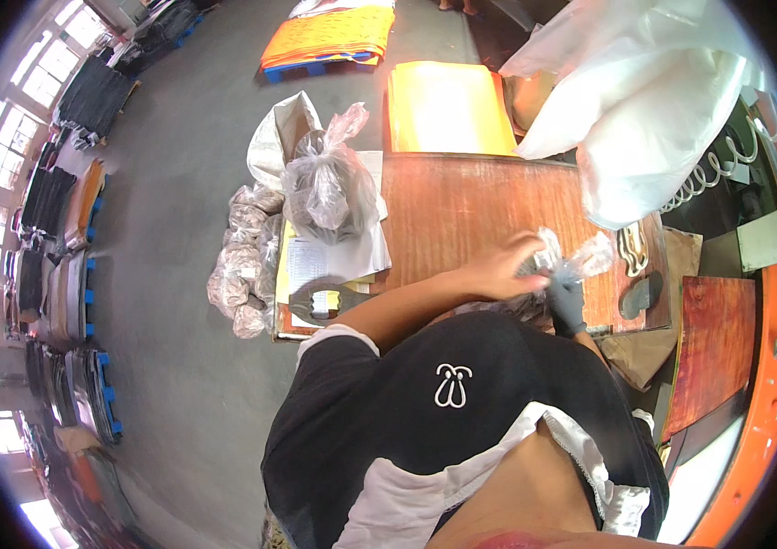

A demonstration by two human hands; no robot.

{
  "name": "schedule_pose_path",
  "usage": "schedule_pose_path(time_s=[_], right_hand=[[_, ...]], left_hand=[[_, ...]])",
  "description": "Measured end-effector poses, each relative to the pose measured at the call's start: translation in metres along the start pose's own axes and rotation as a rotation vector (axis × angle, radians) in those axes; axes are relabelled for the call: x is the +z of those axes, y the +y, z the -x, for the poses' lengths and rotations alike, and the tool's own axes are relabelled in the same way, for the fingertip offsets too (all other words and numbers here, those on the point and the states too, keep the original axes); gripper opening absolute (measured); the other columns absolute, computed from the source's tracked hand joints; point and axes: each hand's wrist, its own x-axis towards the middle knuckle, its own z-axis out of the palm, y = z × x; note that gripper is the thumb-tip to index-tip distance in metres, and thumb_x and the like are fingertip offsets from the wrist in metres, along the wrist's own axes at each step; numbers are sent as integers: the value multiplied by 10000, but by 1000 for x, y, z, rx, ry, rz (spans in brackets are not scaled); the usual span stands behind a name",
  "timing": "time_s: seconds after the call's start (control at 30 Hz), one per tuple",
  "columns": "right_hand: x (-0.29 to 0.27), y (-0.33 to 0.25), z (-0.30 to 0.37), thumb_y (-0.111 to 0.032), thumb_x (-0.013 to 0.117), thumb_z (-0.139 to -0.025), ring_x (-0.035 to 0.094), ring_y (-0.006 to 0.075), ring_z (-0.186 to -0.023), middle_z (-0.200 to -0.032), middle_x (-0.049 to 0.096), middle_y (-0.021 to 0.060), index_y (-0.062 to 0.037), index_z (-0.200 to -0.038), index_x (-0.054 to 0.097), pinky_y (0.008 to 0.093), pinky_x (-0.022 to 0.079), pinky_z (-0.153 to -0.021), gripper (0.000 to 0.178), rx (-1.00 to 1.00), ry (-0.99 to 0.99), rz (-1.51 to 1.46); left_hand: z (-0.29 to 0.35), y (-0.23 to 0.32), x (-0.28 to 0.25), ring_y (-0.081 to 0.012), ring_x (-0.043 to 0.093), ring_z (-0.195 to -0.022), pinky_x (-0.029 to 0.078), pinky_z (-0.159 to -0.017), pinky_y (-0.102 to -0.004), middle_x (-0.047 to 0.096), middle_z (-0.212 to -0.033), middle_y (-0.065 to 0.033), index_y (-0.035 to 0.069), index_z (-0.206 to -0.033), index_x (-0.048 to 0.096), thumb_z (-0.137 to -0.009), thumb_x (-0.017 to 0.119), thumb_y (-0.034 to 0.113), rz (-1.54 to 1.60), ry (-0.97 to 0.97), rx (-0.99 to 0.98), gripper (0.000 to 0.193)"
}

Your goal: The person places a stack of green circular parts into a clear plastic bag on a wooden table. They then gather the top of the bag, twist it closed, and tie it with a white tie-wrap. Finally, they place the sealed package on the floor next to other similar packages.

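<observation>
At the near edge of the wooden table (pixel 461 201), my hands meet at the gathered neck of a clear plastic bag (pixel 592 256). My bare left hand (pixel 505 267) reaches in with its fingers curled against the crumpled plastic. My right hand (pixel 566 297), in a grey glove, is closed around the bunched film, and a loose tuft sticks out above it. Dark contents show low beside my shirt, mostly hidden by my left arm. A tied clear bag of dark pieces (pixel 329 188) stands at the table's left side, on papers (pixel 338 259).
Several filled bags (pixel 244 261) are piled left of the table. A stack of orange sheets (pixel 450 108) lies beyond it. Large translucent plastic sheeting (pixel 644 119) hangs at the right. A dark oval object (pixel 641 295) rests by the right edge; a black item (pixel 326 302) lies front left.
</observation>
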Motion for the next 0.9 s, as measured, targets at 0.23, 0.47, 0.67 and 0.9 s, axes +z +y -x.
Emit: schedule_pose_path(time_s=[0.23, 0.47, 0.67, 0.9], right_hand=[[-1, -19, 7, -213, 547, -890, 534, 89, -694, -772, 584, 19, -26, -822, 606, 239, 424, -600, 207, 92, 11, -263], [-3, -13, 5, -225, 556, -886, 475, 66, -592, -664, 545, -6, -54, -745, 585, 225, 376, -511, 224, 9, -56, -252], [0, -20, 13, -162, 679, -773, 552, 111, -674, -758, 577, 17, -5, -852, 616, 261, 450, -551, 186, 101, 4, -286], [-3, -16, 8, -202, 655, -806, 550, 114, -680, -728, 551, 15, -30, -867, 570, 269, 452, -557, 201, 206, 2, -196]], left_hand=[[118, -73, -86, -309, 446, -1101, 283, -971, -498, 508, -1150, -148, 36, -1165, 504, -737, 621, 433, -1024, 581, -598, 595], [114, -84, -170, -371, 186, -1326, 123, -1069, -538, 291, -1405, -176, -29, -1318, 348, -742, 616, 501, -1268, 956, -594, 828], [51, -78, -245, -330, 324, -1265, 183, -1040, -549, 429, -1325, -162, 18, -1161, 560, -706, 627, 513, -1136, 460, -1035, 676], [42, -110, -260, -273, 604, -867, 436, -802, -414, 649, -885, -133, 3, -940, 644, -763, 590, 376, -831, 646, -693, 416]])
